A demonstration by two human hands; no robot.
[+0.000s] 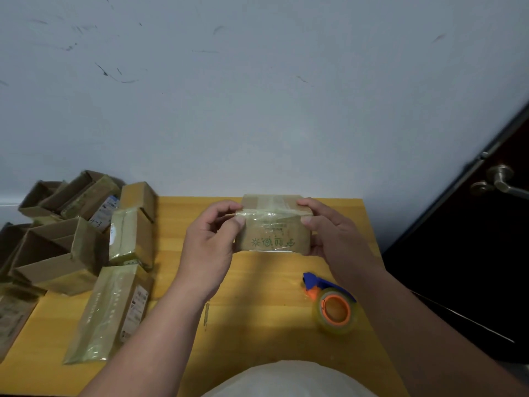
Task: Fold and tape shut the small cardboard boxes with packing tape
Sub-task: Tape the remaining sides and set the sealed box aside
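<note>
- Cardboard box point(273, 224) is held above the yellow table point(257, 282), long axis running 9 to 3 o'clock between both hands.
- Left hand point(211, 239) pinches its 9 o'clock end; right hand point(329, 230) clasps the 3 o'clock end.
- Tape roll point(335, 310) lies at 5 o'clock, nearer the right hand.

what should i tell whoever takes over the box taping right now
Left hand pinches the clear tape at the left end of the small brown cardboard box; right hand has a grip on its right end, held above the yellow wooden table.
The blue-and-orange tape dispenser lies on the table, at right.
Done: tape spans the box top.
Left: press the ends down; the open boxes in the pile at left.
</note>
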